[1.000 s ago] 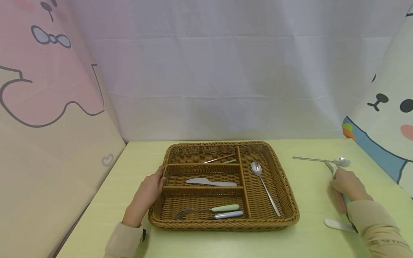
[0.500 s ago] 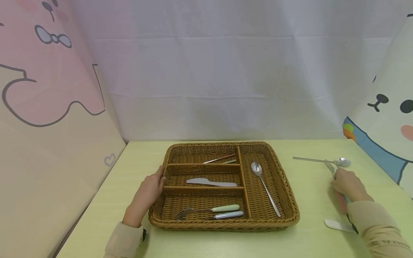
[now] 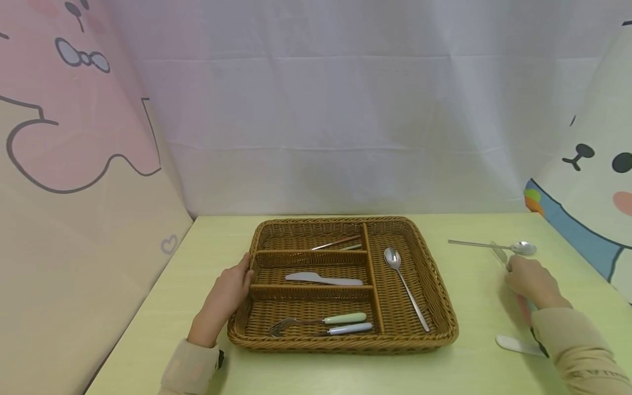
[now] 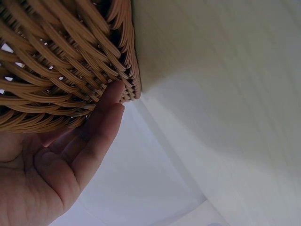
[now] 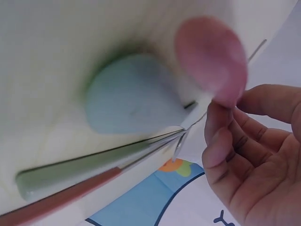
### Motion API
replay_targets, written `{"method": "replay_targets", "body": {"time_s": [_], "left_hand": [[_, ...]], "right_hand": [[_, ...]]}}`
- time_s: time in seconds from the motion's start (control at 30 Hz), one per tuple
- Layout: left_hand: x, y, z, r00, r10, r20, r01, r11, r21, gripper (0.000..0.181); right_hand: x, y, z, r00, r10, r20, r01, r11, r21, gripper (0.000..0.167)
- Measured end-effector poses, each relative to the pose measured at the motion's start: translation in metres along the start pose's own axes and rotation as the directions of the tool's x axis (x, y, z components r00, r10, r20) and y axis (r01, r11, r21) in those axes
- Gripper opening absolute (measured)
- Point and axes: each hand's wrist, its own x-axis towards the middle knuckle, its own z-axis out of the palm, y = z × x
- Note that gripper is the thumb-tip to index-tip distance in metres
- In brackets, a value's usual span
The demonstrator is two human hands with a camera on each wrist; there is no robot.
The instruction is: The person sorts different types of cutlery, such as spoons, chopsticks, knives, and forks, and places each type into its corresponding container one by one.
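The right hand (image 3: 534, 281) pinches a pink-handled piece of cutlery (image 5: 211, 56) between thumb and fingertips, at the right of the tabletop (image 3: 306, 378), well apart from the basket (image 3: 345, 344). Blur and the fingers hide too much to tell fork from knife. It should be light, stiff and hard to break, with a smooth handle that may slip a little; the neck, where handle meets metal, looks the surest place to take hold. Its long axis seems to run away from the person and lean left, the handle back toward the wrist, the metal end toward the spoon (image 3: 523, 248); whether those two touch, I cannot tell. A blue handle (image 5: 136, 94) shows near the pink one, with a green handle (image 5: 89, 165) and a red handle (image 5: 61, 200) close by. The left hand (image 3: 227, 288) holds the basket's left side, fingers along the outer weave
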Motion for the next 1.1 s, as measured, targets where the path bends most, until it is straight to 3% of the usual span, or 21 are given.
{"method": "replay_targets", "body": {"time_s": [0.3, 0.77, 0.97, 1.1], "left_hand": [[0.0, 0.0, 0.0, 1.0, 0.006, -0.006, -0.006, 1.0, 0.013, 0.05], [-0.001, 0.001, -0.001, 1.0, 0.009, -0.007, -0.009, 1.0, 0.006, 0.05], [-0.001, 0.001, -0.001, 1.0, 0.007, -0.005, -0.007, 1.0, 0.003, 0.051], [-0.001, 0.001, -0.001, 1.0, 0.002, 0.0, -0.002, 1.0, 0.0, 0.051]], "right_hand": [[-0.002, -0.018, -0.006, 0.996, -0.073, -0.045, 0.071, 0.997, -0.042, 0.033], [-0.004, -0.059, -0.004, 0.98, -0.156, -0.12, 0.147, 0.986, -0.082, 0.029], [-0.01, -0.083, -0.004, 0.956, -0.235, -0.174, 0.208, 0.965, -0.16, 0.028], [-0.014, -0.101, -0.004, 0.95, -0.251, -0.187, 0.223, 0.962, -0.156, 0.026]]}}
